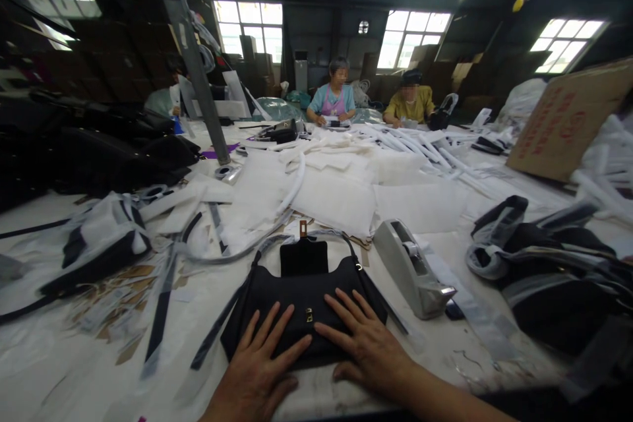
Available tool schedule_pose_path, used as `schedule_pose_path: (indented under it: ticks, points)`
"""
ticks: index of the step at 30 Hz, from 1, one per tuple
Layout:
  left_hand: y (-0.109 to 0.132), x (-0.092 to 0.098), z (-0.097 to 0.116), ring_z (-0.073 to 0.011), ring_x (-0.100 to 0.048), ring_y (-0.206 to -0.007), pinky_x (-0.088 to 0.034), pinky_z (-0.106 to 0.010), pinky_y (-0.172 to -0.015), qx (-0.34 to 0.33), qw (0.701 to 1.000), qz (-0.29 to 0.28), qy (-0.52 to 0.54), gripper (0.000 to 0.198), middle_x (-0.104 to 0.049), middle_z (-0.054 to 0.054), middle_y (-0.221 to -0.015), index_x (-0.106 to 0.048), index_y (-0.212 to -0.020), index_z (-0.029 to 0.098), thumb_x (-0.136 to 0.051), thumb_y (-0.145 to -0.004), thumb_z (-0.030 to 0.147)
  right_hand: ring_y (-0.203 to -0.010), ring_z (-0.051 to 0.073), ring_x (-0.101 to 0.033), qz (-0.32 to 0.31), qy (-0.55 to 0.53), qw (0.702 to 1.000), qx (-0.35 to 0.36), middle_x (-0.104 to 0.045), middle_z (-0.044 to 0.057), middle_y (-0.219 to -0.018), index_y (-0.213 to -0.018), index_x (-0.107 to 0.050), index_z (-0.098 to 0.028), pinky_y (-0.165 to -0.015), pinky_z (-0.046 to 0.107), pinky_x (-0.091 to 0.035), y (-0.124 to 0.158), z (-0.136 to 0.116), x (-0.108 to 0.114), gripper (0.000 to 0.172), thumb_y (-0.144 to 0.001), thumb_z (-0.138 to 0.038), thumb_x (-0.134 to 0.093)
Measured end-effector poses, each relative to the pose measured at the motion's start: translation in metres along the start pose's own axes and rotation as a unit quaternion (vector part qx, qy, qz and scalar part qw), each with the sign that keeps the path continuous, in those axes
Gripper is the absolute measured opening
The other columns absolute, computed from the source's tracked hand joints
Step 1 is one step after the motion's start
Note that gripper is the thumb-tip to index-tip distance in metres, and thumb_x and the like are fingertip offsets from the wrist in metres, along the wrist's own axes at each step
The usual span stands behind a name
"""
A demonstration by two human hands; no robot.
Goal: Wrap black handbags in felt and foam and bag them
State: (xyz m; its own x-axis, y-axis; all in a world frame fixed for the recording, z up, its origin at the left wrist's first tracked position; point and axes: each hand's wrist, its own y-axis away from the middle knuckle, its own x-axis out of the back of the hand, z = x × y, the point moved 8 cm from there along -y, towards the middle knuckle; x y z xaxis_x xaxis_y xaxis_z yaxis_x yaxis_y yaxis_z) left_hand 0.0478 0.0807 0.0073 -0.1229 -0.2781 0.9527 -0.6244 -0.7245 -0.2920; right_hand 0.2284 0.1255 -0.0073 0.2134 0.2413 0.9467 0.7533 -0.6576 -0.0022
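Observation:
A small black handbag (297, 293) lies flat on the white table in front of me, its flap (303, 256) turned up and a gold clasp (309, 316) on its front. My left hand (257, 369) rests open on the bag's lower left part, fingers spread. My right hand (363, 339) lies open on the bag's lower right part, fingers stretched toward the clasp. A thin strap runs from the bag's left end across the table.
A grey tape dispenser (410, 267) stands right of the bag. Wrapped black bags lie at the left (99, 244) and right (544, 257). White wrapping sheets (346, 191) cover the middle. Two people sit at the far end (333, 99). A cardboard sheet (568, 122) leans at the right.

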Motion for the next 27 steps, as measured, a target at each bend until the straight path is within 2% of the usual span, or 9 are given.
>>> schedule_pose_path:
  ticks: [4,8,10,12,14,16,18,22,27]
  points:
    - [-0.005,0.004,0.006,-0.0363,-0.037,-0.139,-0.022,-0.055,-0.114,-0.049,0.996,0.062,-0.041,0.075,-0.037,-0.012,-0.155,-0.037,-0.148,0.035,-0.065,-0.082,0.056,-0.148,0.038,-0.013,-0.011,-0.028,1.000,0.004,-0.014,0.009,-0.164,-0.150,-0.030,-0.042,-0.115,0.066,-0.012,0.002,-0.002,0.006,0.087,-0.076,-0.061,-0.072]
    - [-0.006,-0.002,0.014,-0.0330,-0.038,-0.138,-0.005,-0.055,-0.118,-0.079,0.987,0.113,-0.085,0.070,-0.051,-0.009,-0.145,-0.039,-0.146,0.039,-0.065,-0.083,0.055,-0.148,0.037,-0.017,-0.029,-0.082,0.996,0.007,-0.020,0.009,-0.162,-0.149,-0.034,-0.041,-0.116,0.065,-0.014,0.002,-0.004,0.027,0.078,-0.081,-0.069,-0.061]
    - [-0.006,-0.007,0.014,-0.0332,-0.038,-0.138,-0.004,-0.056,-0.118,-0.068,0.988,0.105,-0.087,0.068,-0.051,-0.009,-0.145,-0.040,-0.146,0.039,-0.064,-0.084,0.054,-0.144,0.033,-0.031,-0.018,-0.106,0.994,-0.002,-0.039,0.008,-0.155,-0.142,-0.048,-0.038,-0.116,0.058,-0.022,-0.005,-0.003,0.040,0.062,-0.086,-0.063,-0.060]
    - [-0.006,-0.007,0.014,-0.0344,-0.039,-0.137,-0.007,-0.056,-0.117,-0.057,0.991,0.098,-0.068,0.070,-0.048,-0.009,-0.148,-0.040,-0.146,0.039,-0.065,-0.083,0.055,-0.131,0.025,-0.051,0.025,-0.130,0.991,-0.026,-0.061,0.007,-0.136,-0.130,-0.063,-0.030,-0.112,0.042,-0.036,-0.018,0.000,0.055,0.039,-0.095,-0.046,-0.057]
    - [-0.006,-0.004,0.014,-0.0356,-0.038,-0.137,-0.008,-0.056,-0.117,-0.044,0.993,0.094,-0.050,0.073,-0.044,-0.009,-0.151,-0.040,-0.146,0.039,-0.068,-0.080,0.053,-0.113,0.018,-0.063,0.069,-0.133,0.988,-0.046,-0.071,0.005,-0.117,-0.120,-0.068,-0.024,-0.101,0.029,-0.045,-0.036,0.000,0.064,0.027,-0.098,-0.031,-0.053]
    - [-0.007,0.001,0.014,-0.0361,-0.038,-0.138,-0.008,-0.056,-0.117,-0.033,0.995,0.083,-0.047,0.075,-0.041,-0.008,-0.153,-0.040,-0.146,0.039,-0.070,-0.078,0.050,-0.102,0.017,-0.065,0.075,-0.093,0.992,-0.041,-0.072,0.005,-0.108,-0.115,-0.069,-0.022,-0.091,0.026,-0.049,-0.055,-0.006,0.062,0.023,-0.097,-0.028,-0.055]
    - [-0.009,0.004,0.014,-0.0364,-0.037,-0.138,-0.005,-0.056,-0.117,-0.025,0.996,0.067,-0.053,0.076,-0.041,-0.008,-0.153,-0.040,-0.146,0.040,-0.071,-0.077,0.047,-0.096,0.019,-0.064,0.045,-0.022,0.999,-0.019,-0.071,0.005,-0.100,-0.105,-0.069,-0.020,-0.084,0.027,-0.050,-0.073,-0.016,0.053,0.019,-0.095,-0.033,-0.059]
    - [-0.011,0.008,0.016,-0.0368,-0.039,-0.137,0.001,-0.057,-0.116,-0.018,0.996,0.062,-0.056,0.081,-0.044,-0.009,-0.151,-0.039,-0.146,0.040,-0.073,-0.073,0.045,-0.089,0.023,-0.063,-0.024,0.085,0.996,0.009,-0.070,0.009,-0.093,-0.090,-0.069,-0.016,-0.075,0.031,-0.050,-0.093,-0.028,0.035,0.029,-0.097,-0.040,-0.054]
    - [-0.010,0.007,0.018,-0.0367,-0.043,-0.134,0.002,-0.059,-0.116,-0.020,0.996,0.063,-0.065,0.082,-0.048,-0.012,-0.147,-0.038,-0.146,0.040,-0.073,-0.073,0.046,-0.085,0.026,-0.069,-0.075,0.073,0.993,-0.062,-0.074,0.014,-0.088,-0.086,-0.075,-0.014,-0.074,0.034,-0.050,-0.096,-0.028,0.030,0.036,-0.097,-0.034,-0.046]
